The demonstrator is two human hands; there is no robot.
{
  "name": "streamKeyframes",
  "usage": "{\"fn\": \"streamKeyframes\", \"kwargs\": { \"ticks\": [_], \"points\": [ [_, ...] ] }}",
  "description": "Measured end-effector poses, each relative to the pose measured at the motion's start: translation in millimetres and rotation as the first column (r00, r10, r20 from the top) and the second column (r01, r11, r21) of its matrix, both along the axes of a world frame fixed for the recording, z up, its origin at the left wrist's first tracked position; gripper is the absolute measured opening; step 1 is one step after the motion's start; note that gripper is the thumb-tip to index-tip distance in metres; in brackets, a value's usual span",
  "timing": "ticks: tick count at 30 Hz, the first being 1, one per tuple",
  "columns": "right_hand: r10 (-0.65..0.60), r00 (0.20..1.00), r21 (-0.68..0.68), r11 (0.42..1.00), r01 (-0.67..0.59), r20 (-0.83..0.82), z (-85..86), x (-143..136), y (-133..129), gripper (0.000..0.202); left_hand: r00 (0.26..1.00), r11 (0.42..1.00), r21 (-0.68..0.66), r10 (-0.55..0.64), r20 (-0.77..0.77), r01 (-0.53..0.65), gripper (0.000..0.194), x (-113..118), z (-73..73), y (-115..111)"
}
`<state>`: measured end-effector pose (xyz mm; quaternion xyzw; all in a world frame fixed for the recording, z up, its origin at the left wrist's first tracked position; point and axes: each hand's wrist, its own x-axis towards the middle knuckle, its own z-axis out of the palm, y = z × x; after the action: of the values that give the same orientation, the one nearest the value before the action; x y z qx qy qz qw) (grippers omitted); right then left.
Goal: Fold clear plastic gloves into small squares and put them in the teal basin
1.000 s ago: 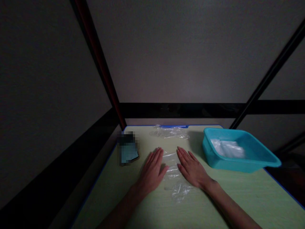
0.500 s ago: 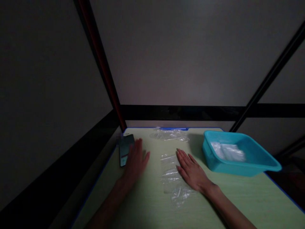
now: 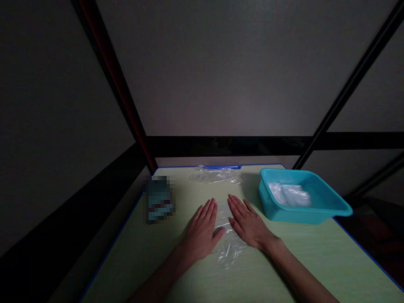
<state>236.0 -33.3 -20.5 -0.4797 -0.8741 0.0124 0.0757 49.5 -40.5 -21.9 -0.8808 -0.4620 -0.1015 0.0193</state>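
A clear plastic bag (image 3: pixel 229 244) lies on the table in front of me, partly creased and bunched at its near end. My left hand (image 3: pixel 202 231) rests flat on the bag's left side, thumb apart from the fingers. Across from it, my right hand (image 3: pixel 248 221) presses flat on the right side, fingers stretched out. Neither hand grips anything. Parts of the bag are hidden under both palms.
Toward the right stands a turquoise plastic basin (image 3: pixel 315 215) holding folded clear plastic (image 3: pixel 292 195). More crumpled clear plastic (image 3: pixel 216 175) lies at the table's far edge. A pixelated phone-like object (image 3: pixel 159 200) is at the left. Walls rise behind the table (image 3: pixel 126 261).
My left hand has moved right, from beside the phone-like object onto the bag's left side. My right hand stays flat on the bag. The whole view has shifted slightly.
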Motion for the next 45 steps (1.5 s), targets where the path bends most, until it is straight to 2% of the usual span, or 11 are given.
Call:
{"fn": "streamKeyframes", "kwargs": {
  "ticks": [6, 10, 13, 16, 19, 21, 24, 29, 32, 39, 45],
  "points": [
    [-0.021, 0.99, -0.066, 0.998, 0.012, -0.14, 0.9, 2, 3, 0.055, 0.998, 1.0, -0.014, 0.004, 0.058, -0.004, 0.062, -24, -1.9, -3],
    [0.03, 0.939, -0.16, 0.983, -0.09, -0.343, 14.8, 16, -4, 0.052, 0.962, 0.994, -0.103, 0.001, 0.271, 0.028, 0.055, -36, 3.3, -5],
    [0.122, 0.919, -0.182, 0.962, -0.202, -0.376, 30.2, 37, -21, 0.043, 0.859, 0.977, -0.202, 0.048, 0.51, 0.066, 0.047, -39, 6.8, -5],
    [0.171, 0.941, -0.134, 0.967, -0.218, -0.294, 38.5, 59, -39, 0.031, 0.698, 0.947, -0.291, 0.117, 0.707, 0.135, 0.041, -38, 7.2, -6],
    [0.213, 0.962, -0.046, 0.974, -0.224, -0.172, 35.0, 73, -51, 0.028, 0.547, 0.903, -0.357, 0.178, 0.818, 0.241, 0.04, -36, 5.6, -7],
    [0.246, 0.963, 0.006, 0.969, -0.247, -0.112, 29.2, 76, -55, 0.028, 0.498, 0.877, -0.381, 0.2, 0.844, 0.293, 0.04, -35, 4.6, -9],
    [0.284, 0.956, 0.034, 0.959, -0.282, -0.069, 22.8, 72, -57, 0.029, 0.499, 0.854, -0.419, 0.23, 0.836, 0.307, 0.04, -34, 4.4, -10],
    [0.266, 0.961, 0.027, 0.964, -0.264, -0.082, 22.9, 64, -57, 0.032, 0.531, 0.847, -0.472, 0.289, 0.797, 0.246, 0.039, -33, 6.4, -11],
    [0.275, 0.958, 0.053, 0.961, -0.271, -0.081, 23.6, 63, -57, 0.033, 0.532, 0.85, -0.476, 0.3, 0.792, 0.228, 0.038, -32, 7.4, -11],
    [0.377, 0.924, 0.164, 0.909, -0.382, 0.064, 23.8, 61, -54, 0.038, 0.538, 0.841, -0.489, 0.308, 0.785, 0.232, 0.037, -31, 7.9, -11],
    [0.349, 0.934, 0.136, 0.924, -0.357, 0.081, 21.0, 63, -54, 0.034, 0.535, 0.847, -0.479, 0.301, 0.789, 0.23, 0.036, -32, 7.3, -11]
  ]
}}
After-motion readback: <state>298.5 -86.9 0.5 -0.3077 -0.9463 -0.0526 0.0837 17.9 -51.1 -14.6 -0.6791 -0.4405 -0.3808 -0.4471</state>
